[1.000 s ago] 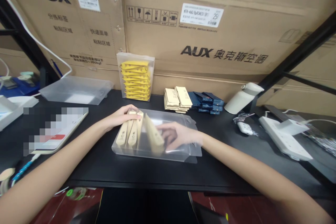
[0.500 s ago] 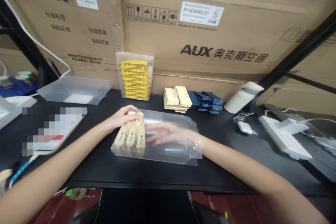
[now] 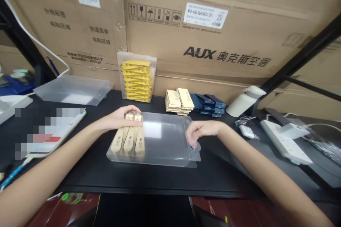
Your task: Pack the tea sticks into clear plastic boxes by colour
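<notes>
A clear plastic box (image 3: 165, 142) lies on its side on the black desk, its flapped end to the right. Inside, three tan paper packets (image 3: 128, 140) stand side by side against the left end. My left hand (image 3: 124, 117) is closed around the box's left end, thumb across the top above the packets. At the flapped end is my right hand (image 3: 201, 132), fingers curled downward over the opening. I see nothing held in it; whether its fingertips touch the box edge I cannot tell.
Behind stand a clear box of yellow packets (image 3: 136, 81), stacked tan packets (image 3: 179, 100) and dark blue packets (image 3: 209, 104). An unfilled clear box (image 3: 73, 90) and a phone (image 3: 61, 131) lie left. Right are a white bottle (image 3: 245, 101), an earphone case (image 3: 247, 131) and a power strip (image 3: 285, 142).
My right hand has come out of the box to the right, its outstretched fingers now curled. My left hand stays on the box, which sits slightly further left in view.
</notes>
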`<action>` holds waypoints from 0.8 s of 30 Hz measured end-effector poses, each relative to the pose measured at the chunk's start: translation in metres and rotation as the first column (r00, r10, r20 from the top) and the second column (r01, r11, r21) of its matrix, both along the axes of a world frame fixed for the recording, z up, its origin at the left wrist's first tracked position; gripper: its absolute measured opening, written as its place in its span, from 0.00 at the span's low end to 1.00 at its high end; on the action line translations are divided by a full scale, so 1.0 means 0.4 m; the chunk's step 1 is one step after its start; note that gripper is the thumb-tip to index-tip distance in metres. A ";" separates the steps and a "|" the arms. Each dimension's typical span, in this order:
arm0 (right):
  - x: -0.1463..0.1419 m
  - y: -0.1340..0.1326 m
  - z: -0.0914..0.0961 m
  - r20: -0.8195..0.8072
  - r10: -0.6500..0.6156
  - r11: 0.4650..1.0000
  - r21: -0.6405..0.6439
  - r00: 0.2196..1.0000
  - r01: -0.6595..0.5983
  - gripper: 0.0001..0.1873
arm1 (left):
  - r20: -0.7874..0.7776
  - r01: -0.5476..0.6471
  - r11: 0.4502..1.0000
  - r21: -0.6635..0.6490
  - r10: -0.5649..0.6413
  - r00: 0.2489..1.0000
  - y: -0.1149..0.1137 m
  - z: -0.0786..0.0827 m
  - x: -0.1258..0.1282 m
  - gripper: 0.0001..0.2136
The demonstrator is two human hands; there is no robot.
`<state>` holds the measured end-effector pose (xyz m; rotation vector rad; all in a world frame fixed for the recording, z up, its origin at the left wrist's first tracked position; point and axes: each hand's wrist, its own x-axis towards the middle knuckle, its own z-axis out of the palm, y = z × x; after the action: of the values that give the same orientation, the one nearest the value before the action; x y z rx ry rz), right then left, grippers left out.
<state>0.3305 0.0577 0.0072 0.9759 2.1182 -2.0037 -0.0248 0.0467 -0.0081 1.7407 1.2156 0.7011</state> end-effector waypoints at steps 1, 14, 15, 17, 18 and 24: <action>0.029 0.014 0.009 0.067 -0.021 0.999 0.043 0.998 0.018 0.07 | -0.001 -0.003 1.000 -0.015 0.003 1.000 0.001 0.004 -0.001 0.24; -0.077 0.118 0.012 -0.173 -0.199 -0.051 0.985 0.964 0.166 0.09 | 0.029 -0.018 1.000 0.004 0.018 0.999 0.003 -0.020 0.002 0.25; -0.084 0.132 0.007 -0.136 -0.199 -0.050 0.990 0.970 0.128 0.10 | 0.024 -0.020 1.000 0.009 0.019 1.000 0.004 -0.019 0.002 0.25; -0.093 0.155 0.002 -0.083 -0.196 -0.063 0.995 0.977 0.072 0.11 | 0.019 -0.025 1.000 0.008 0.025 1.000 0.005 -0.019 0.001 0.25; -0.097 0.164 0.002 -0.066 -0.191 -0.078 0.996 0.979 0.052 0.10 | 0.019 -0.027 1.000 0.003 0.027 0.999 0.006 -0.019 0.001 0.26; -0.121 0.209 0.008 -0.053 -0.259 -0.137 0.990 0.964 0.018 0.10 | 0.022 -0.020 1.000 -0.002 0.020 1.000 0.008 -0.024 -0.001 0.26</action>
<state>0.2820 0.1413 0.0104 1.3229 3.3256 0.4120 -0.0252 0.0498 -0.0177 1.7172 1.2198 0.7299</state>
